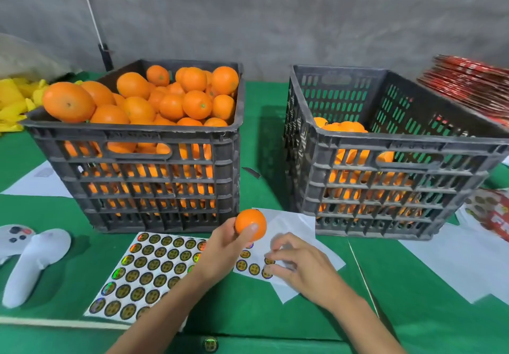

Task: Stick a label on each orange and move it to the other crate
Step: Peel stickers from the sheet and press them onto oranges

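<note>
My left hand (224, 246) holds one orange (249, 222) up in its fingertips, in front of the gap between two dark crates. The left crate (132, 138) is heaped with oranges; the right crate (399, 147) has a lower layer of oranges inside. My right hand (296, 262) has its fingers curled down on a nearly used label sheet (289, 232), at the last few round labels (253, 268); whether it pinches one is blurred. A full sheet of round gold labels (146, 273) lies under my left forearm.
A white controller (30, 262) lies at the left on the green table (248, 307). White backing sheets (454, 265) are spread at the right. Yellow items (13, 97) sit far left, and a stack of red packaging (468, 83) far right. A grey wall stands behind.
</note>
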The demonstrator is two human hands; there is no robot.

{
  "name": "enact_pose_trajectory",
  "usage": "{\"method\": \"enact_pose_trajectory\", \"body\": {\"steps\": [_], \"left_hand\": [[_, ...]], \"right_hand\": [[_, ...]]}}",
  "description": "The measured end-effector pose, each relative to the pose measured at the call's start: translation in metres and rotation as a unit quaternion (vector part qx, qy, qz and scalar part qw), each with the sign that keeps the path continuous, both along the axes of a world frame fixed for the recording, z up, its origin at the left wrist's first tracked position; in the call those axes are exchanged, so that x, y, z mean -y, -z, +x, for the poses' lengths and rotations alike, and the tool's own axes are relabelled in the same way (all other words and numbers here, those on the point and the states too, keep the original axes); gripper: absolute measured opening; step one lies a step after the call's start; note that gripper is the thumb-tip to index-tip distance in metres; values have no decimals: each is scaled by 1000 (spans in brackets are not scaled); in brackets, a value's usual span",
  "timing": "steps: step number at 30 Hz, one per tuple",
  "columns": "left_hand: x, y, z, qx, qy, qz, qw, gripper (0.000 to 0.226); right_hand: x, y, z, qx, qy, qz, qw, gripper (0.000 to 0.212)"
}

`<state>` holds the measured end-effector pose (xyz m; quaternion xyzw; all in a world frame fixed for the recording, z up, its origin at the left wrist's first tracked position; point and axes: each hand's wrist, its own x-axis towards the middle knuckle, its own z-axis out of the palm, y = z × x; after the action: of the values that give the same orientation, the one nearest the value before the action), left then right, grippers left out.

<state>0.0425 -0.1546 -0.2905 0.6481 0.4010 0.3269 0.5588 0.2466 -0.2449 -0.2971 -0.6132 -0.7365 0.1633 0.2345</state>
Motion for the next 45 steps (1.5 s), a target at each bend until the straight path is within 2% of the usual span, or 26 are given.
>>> {"method": "enact_pose_trajectory", "body": {"steps": [3, 6, 8, 14, 16, 18, 21, 23, 25, 29, 32, 34, 38, 42, 45], "left_hand": [[2, 3, 1, -28, -8, 35, 999, 47], [6, 5, 2, -8, 11, 37, 999, 50], [8, 6, 0, 6, 19, 34, 999, 53], [12, 8, 0, 3, 21, -8, 1000, 53], [10, 7, 0, 8, 13, -24, 1000, 57], [9, 4, -1, 6, 12, -23, 1000, 61], [11, -4, 2, 23, 21, -19, 999, 59], [15, -13, 7, 47, 27, -16, 998, 52], [16, -28, 10, 69, 15, -10, 997, 51], [17, -74, 12, 120, 30, -2, 992, 51], [15, -114, 16, 126, 51, 35, 990, 53], [14, -144, 21, 125, 65, 59, 988, 57], [3, -201, 34, 97, 99, 141, 980, 46], [-39, -238, 34, 89, -30, 228, 969, 38], [-87, -254, 17, -53, -127, 350, 926, 36]], "right_hand": [[-1, -5, -1, 6, 5, 6, 1000, 30], [1, -7, -1, 51, -16, 14, 998, 29], [3, -6, -2, 51, -15, 19, 998, 29], [0, -5, -8, -32, 52, 21, 998, 16], [-2, -10, -10, -112, 126, 39, 985, 21], [-6, -21, -12, -146, 206, 87, 964, 21], [-9, -39, -27, -60, 230, 186, 954, 13], [-9, -51, -41, 36, 220, 247, 943, 9], [-7, -59, -45, 80, 188, 314, 927, 8], [-2, -87, -43, 99, 136, 377, 911, 35], [-3, -118, -44, 152, 142, 392, 896, 59], [-9, -143, -41, 154, 166, 407, 885, 69], [-22, -197, -28, 147, 211, 433, 864, 70], [-40, -224, 0, 145, 264, 399, 866, 70], [-52, -232, 31, 137, 302, 324, 886, 71]]}}
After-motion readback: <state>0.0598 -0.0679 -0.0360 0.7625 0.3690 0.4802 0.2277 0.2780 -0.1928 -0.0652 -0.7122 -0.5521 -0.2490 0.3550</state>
